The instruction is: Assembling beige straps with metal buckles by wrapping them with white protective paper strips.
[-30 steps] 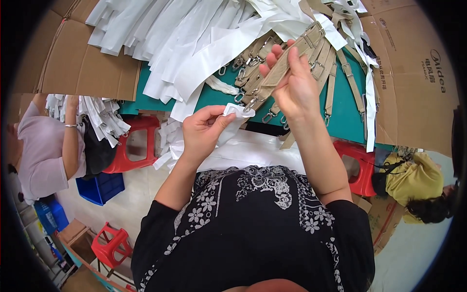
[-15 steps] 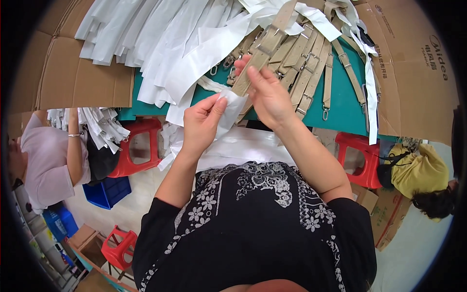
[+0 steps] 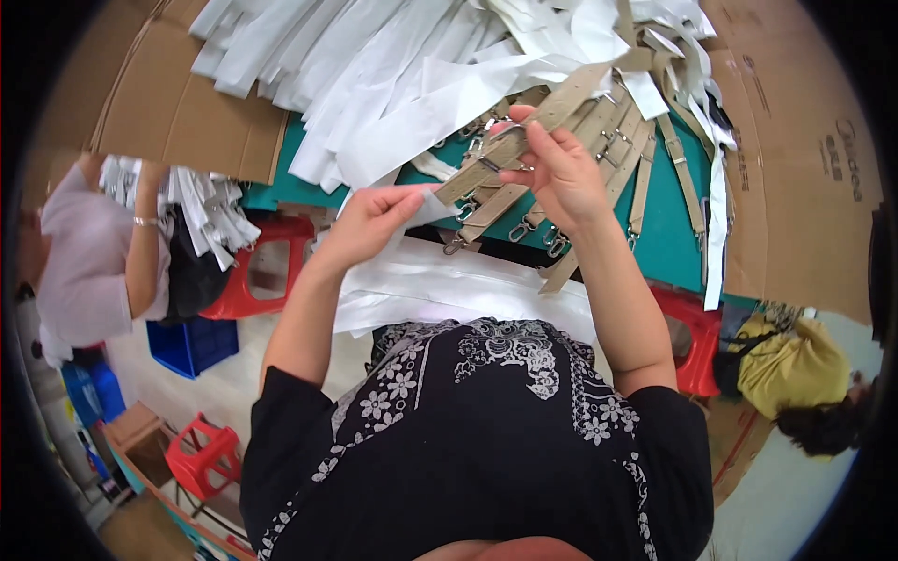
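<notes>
A beige strap with a metal buckle (image 3: 472,176) slants up to the right between my hands. My right hand (image 3: 566,178) grips it near the buckle, thumb on top and fingers partly behind. At its lower end, my left hand (image 3: 369,224) pinches a thin white wrapping sleeve (image 3: 433,209) that covers the tip. Behind and below lies a pile of similar beige straps (image 3: 641,182) with silver buckles and snap hooks, on a green table (image 3: 690,248).
Long white sleeves (image 3: 374,103) are heaped at the back left. White sheets (image 3: 458,280) hang over my lap. Cardboard (image 3: 201,112) borders the left, more cardboard (image 3: 795,187) the right. People sit on both sides, near red stools (image 3: 271,262) and a blue bin (image 3: 192,346).
Both hands have shifted: the left one to the left, the right one right and lower. The buckle strap tilts flatter, and less of the white sleeve shows around its lower end.
</notes>
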A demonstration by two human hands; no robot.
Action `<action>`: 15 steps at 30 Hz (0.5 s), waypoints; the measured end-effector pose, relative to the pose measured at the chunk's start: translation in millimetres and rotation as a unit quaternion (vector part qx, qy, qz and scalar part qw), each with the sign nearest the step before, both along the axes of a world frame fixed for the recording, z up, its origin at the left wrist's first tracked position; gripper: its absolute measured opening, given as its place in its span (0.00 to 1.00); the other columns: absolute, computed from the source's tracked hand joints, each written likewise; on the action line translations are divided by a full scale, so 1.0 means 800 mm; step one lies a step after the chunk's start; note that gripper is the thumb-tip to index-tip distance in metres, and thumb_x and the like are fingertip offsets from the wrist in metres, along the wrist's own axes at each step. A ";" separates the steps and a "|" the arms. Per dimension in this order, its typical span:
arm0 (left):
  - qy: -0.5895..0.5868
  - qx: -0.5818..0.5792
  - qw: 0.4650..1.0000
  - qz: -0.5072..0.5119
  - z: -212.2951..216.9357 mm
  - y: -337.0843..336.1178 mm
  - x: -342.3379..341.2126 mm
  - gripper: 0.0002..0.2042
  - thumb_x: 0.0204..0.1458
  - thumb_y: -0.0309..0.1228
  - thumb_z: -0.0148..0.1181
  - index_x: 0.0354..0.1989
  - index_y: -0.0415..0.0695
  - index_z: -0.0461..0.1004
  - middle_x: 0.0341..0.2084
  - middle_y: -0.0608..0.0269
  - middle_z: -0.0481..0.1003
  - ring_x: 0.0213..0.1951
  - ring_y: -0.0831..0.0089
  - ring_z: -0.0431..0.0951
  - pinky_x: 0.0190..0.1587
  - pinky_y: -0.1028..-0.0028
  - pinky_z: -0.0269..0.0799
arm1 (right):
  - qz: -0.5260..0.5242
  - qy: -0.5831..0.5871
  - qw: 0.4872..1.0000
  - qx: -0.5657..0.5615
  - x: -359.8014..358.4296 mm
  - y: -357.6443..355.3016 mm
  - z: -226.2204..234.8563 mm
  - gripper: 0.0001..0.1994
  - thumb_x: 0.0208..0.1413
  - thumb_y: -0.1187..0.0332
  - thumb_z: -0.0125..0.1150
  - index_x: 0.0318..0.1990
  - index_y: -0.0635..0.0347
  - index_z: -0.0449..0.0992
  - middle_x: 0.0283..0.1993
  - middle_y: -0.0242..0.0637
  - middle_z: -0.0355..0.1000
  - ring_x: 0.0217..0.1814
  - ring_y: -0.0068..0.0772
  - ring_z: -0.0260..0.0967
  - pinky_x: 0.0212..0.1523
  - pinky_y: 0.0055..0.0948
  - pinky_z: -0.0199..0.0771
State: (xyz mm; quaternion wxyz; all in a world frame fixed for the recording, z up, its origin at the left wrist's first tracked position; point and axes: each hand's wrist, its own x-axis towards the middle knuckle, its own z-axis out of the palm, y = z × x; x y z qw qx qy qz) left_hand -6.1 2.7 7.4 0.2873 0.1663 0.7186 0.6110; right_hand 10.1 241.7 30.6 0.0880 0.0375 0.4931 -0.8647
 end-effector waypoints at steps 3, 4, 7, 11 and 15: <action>-0.027 0.001 0.999 -0.039 0.002 -0.014 -0.012 0.15 0.57 0.34 0.45 0.49 0.40 0.69 0.38 0.68 0.73 0.40 0.83 0.68 0.47 0.80 0.61 | -0.001 0.023 1.000 0.009 0.010 -0.011 0.019 0.16 0.58 0.64 0.46 0.52 0.58 0.64 0.45 0.39 0.69 0.44 0.27 0.69 0.36 0.26 0.74; -0.040 -0.003 0.998 -0.046 0.008 -0.015 -0.015 0.16 0.57 0.35 0.45 0.49 0.41 0.69 0.37 0.68 0.73 0.40 0.83 0.68 0.48 0.81 0.60 | -0.012 0.024 0.999 0.034 0.012 -0.018 0.023 0.16 0.58 0.65 0.46 0.52 0.59 0.64 0.45 0.40 0.69 0.43 0.27 0.69 0.35 0.26 0.74; 0.000 -0.028 0.999 -0.032 0.004 -0.019 -0.017 0.15 0.57 0.35 0.45 0.49 0.41 0.69 0.37 0.69 0.73 0.39 0.84 0.68 0.46 0.82 0.61 | -0.040 0.029 0.998 0.041 0.013 -0.039 0.013 0.15 0.57 0.66 0.47 0.51 0.57 0.65 0.45 0.39 0.69 0.43 0.28 0.69 0.38 0.28 0.74; -0.011 0.045 0.999 0.013 0.006 -0.025 -0.012 0.15 0.57 0.34 0.45 0.47 0.41 0.70 0.36 0.70 0.73 0.37 0.85 0.68 0.43 0.83 0.62 | -0.086 0.001 0.996 0.013 0.008 -0.031 0.021 0.14 0.57 0.66 0.49 0.49 0.56 0.66 0.45 0.37 0.69 0.44 0.29 0.69 0.41 0.31 0.73; -0.016 0.001 1.000 -0.010 0.011 -0.023 -0.016 0.15 0.55 0.36 0.49 0.45 0.41 0.72 0.35 0.68 0.74 0.38 0.84 0.68 0.44 0.82 0.62 | -0.162 -0.019 0.986 -0.031 0.009 -0.039 0.031 0.12 0.56 0.66 0.50 0.48 0.55 0.67 0.42 0.35 0.70 0.42 0.28 0.70 0.41 0.31 0.73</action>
